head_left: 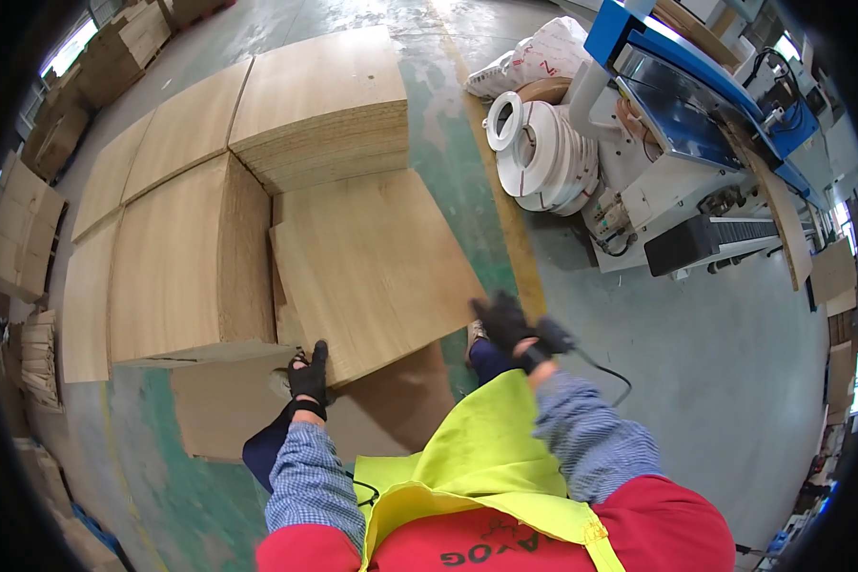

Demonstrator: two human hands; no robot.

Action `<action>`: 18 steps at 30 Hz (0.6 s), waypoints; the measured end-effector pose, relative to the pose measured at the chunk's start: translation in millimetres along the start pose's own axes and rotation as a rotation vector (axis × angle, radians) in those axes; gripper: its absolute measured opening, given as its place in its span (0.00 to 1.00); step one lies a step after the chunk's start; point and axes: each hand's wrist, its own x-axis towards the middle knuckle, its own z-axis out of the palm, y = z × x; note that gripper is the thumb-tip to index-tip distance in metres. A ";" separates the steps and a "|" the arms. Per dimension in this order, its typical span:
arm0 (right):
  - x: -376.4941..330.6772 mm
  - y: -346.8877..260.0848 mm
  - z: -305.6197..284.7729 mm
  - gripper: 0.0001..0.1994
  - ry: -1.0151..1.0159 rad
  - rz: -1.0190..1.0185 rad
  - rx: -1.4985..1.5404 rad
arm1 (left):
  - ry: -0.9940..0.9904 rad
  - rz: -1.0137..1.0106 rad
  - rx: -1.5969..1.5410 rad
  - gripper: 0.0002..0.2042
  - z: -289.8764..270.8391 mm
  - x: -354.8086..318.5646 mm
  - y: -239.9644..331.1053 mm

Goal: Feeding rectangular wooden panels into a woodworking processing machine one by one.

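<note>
A light wooden panel lies tilted on top of a low stack, its near edge toward me. My left hand, in a black glove, grips the panel's near left edge. My right hand, also gloved in black, holds the panel's near right corner. A black cord runs from my right wrist down past my sleeve. Under the panel a brown board lies flat on the floor.
Tall stacks of wooden panels stand ahead and to the left. Rolls of white edge banding lie by a blue and white machine at the right. More board piles line the left side. Green-grey concrete floor lies to my right.
</note>
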 end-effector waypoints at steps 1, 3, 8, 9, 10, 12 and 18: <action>-6.3 -33.3 31.5 0.24 0.208 -0.032 -0.135 | 0.031 0.074 -0.003 0.32 -4.5 10.2 -27.6; -0.1 -55.1 58.8 0.27 0.421 -0.058 -0.256 | 0.149 0.111 0.065 0.31 -18.3 8.6 -60.5; 15.0 -7.9 -26.7 0.25 -0.391 0.403 1.144 | -0.082 0.010 -0.253 0.22 -49.8 -38.9 34.5; 14.1 -8.5 -36.0 0.25 -0.372 0.394 1.155 | -0.048 0.105 -0.226 0.21 -56.0 -43.9 37.5; 9.1 -13.6 -61.3 0.22 -0.456 0.284 1.241 | -0.020 0.204 -0.206 0.20 -61.1 -52.1 38.0; -6.6 -29.3 -129.9 0.19 -0.507 0.161 1.327 | 0.023 0.510 -0.063 0.18 -71.0 -78.6 38.6; -104.5 -20.4 -303.3 0.16 -0.111 -0.044 0.921 | -0.029 1.098 0.193 0.17 -64.4 -127.5 81.1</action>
